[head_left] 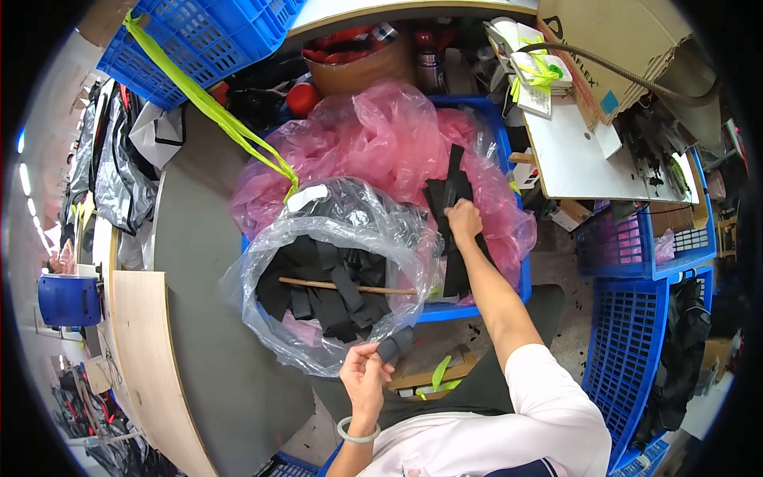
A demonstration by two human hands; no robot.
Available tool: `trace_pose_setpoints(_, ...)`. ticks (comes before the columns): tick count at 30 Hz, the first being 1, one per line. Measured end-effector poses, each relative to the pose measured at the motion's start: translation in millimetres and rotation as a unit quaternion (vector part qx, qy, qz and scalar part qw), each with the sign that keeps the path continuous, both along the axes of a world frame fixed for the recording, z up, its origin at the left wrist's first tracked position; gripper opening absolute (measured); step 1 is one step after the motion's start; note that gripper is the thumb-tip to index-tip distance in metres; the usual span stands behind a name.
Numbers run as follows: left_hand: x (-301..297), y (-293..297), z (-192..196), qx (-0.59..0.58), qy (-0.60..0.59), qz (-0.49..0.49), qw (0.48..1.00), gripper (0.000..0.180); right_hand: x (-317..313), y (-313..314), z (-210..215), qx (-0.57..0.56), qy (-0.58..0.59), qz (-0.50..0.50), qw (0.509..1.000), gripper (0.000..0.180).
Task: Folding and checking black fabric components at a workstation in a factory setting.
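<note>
My left hand (364,380) pinches a small folded black fabric piece (396,343) at the near rim of a clear plastic bag (274,346). Inside that bag lies a heap of folded black fabric pieces (318,298), with a thin wooden stick (350,285) across them. Farther right, my right hand (463,221) is closed on long black fabric strips (453,179), which lie over pink plastic sheeting (373,127). The fingertips of the right hand are partly hidden, so how many strips it grips is unclear.
A blue crate (509,147) holds the pink sheeting. A yellow-green strap (214,107) runs from a blue basket (211,44) down to the clear bag. On the right stand a white table (576,155) and stacked blue crates (628,350); a grey surface (199,318) is at left.
</note>
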State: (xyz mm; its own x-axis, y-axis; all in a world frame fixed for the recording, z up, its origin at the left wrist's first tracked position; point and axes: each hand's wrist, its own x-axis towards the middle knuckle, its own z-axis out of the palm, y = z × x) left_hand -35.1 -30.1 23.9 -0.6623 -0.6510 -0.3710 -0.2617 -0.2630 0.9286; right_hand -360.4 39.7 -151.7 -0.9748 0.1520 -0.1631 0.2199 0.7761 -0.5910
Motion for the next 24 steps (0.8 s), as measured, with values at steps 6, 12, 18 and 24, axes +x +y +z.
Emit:
trace_pose_setpoints(6, 13.4, -1.7, -9.4, 0.084, 0.042, 0.041, 0.995, 0.013, -19.4, 46.4, 19.5, -0.400, -0.230, 0.056, 0.886, 0.019)
trace_pose_setpoints(12, 3.2, 2.7, -9.6, 0.098, 0.077, 0.051, 0.991, 0.011, 52.9, 88.4, 6.2, -0.302, -0.204, 0.139, 0.921, 0.021)
trace_pose_setpoints(18, -7.7, 10.9, 5.2, 0.076, 0.105, 0.029, 0.991, 0.009, 94.5, 78.0, 65.3, -0.114, 0.128, 0.186, 0.968, 0.022)
trace_pose_setpoints(24, 2.3, 22.5, 12.9, 0.064, 0.128, 0.049, 0.988, 0.011, 205.3, 72.5, 168.8, -0.501, -0.069, 0.348, 0.789, 0.012)
